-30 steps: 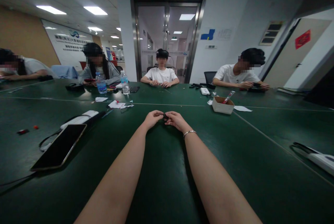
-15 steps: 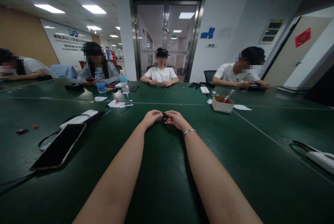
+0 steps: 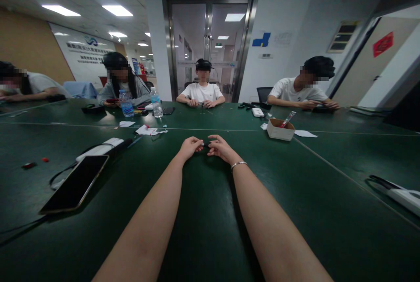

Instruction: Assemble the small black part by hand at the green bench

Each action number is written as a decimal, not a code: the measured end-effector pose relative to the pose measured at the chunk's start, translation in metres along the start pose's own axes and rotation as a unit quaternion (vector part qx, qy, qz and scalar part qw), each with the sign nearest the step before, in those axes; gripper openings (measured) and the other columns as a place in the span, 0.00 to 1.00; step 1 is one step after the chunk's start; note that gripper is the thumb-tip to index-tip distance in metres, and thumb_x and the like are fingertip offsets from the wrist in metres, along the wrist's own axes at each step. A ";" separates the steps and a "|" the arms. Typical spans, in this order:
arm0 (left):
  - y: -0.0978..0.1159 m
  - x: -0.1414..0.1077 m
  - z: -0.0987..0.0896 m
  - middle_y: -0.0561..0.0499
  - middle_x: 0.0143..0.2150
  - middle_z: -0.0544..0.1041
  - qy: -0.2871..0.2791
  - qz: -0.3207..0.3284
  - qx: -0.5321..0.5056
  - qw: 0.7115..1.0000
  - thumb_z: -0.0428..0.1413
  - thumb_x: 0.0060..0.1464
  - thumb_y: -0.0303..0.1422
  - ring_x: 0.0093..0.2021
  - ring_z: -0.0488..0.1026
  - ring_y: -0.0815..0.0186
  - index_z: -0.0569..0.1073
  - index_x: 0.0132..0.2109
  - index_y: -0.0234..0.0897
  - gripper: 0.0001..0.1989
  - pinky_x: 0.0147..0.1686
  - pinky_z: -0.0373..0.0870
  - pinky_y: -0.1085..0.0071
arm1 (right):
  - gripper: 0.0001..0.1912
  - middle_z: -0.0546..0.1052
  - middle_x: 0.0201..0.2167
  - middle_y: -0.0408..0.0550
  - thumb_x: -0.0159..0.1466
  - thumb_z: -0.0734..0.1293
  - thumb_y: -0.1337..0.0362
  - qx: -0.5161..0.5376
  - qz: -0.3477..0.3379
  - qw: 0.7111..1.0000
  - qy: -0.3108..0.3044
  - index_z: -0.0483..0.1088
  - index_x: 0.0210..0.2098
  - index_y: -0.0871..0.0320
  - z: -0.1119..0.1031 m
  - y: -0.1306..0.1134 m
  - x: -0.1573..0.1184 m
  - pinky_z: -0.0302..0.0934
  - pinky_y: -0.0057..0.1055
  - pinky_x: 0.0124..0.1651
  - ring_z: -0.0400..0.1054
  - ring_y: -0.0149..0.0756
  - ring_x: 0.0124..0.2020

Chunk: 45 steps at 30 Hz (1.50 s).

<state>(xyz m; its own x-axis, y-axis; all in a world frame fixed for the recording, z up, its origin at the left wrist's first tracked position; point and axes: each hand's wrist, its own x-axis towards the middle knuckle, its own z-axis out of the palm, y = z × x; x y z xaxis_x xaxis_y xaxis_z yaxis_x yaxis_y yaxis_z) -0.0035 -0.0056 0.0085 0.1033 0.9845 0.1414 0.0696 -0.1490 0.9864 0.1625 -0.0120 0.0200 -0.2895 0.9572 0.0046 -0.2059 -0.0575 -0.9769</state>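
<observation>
Ahead of me over the green table (image 3: pixel 203 212), my left hand (image 3: pixel 190 147) pinches a small dark piece (image 3: pixel 205 145) between thumb and fingertips. It is slim and too small to name. My right hand (image 3: pixel 223 148), with a silver bracelet at its wrist, is at the other end of the piece. Its fingers are spread apart, the index finger raised; whether a fingertip touches the piece is hard to see. The two hands are close together, with the dark piece bridging the gap.
To the left lie a phone (image 3: pixel 75 184), a white device (image 3: pixel 100 149) with a black strap, and small red bits (image 3: pixel 45 160). A small open box (image 3: pixel 280 130) stands beyond my right hand. Water bottles (image 3: pixel 156 103) stand farther back. Several people sit around the table.
The fingers of my right hand have opened away from the dark piece, the index finger lifting. My left hand keeps its pinch, nearly in place.
</observation>
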 end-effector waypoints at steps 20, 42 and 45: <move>-0.002 0.001 -0.002 0.50 0.23 0.74 -0.003 -0.010 0.022 1.000 0.58 0.50 0.39 0.22 0.69 0.71 0.67 0.31 0.32 0.13 0.24 0.64 0.75 | 0.09 0.70 0.23 0.42 0.60 0.65 0.71 -0.046 0.032 0.998 -0.010 0.63 0.40 0.60 -0.001 -0.001 0.002 0.64 0.21 0.17 0.65 0.26 0.17; -0.001 0.000 -0.001 0.50 0.23 0.74 -0.003 -0.017 0.030 0.999 0.57 0.51 0.38 0.23 0.70 0.71 0.67 0.31 0.32 0.12 0.24 0.63 0.76 | 0.17 0.69 0.26 0.39 0.55 0.66 0.75 -0.050 -0.004 0.999 -0.015 0.61 0.42 0.56 -0.002 0.001 0.003 0.63 0.22 0.15 0.63 0.25 0.15; -0.003 0.001 -0.002 0.50 0.23 0.74 -0.005 -0.016 0.028 0.999 0.58 0.50 0.40 0.23 0.70 0.70 0.67 0.31 0.32 0.14 0.25 0.64 0.75 | 0.13 0.68 0.24 0.39 0.57 0.65 0.71 -0.056 0.020 0.998 -0.004 0.62 0.42 0.56 -0.003 0.001 0.004 0.63 0.23 0.14 0.62 0.25 0.14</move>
<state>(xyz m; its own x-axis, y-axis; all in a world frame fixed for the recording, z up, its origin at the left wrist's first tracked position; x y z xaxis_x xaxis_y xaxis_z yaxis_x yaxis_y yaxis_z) -0.0051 -0.0036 0.0063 0.1103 0.9880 0.1082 0.1287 -0.1222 0.9841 0.1637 -0.0072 0.0181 -0.3034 0.9523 -0.0332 -0.0884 -0.0628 -0.9941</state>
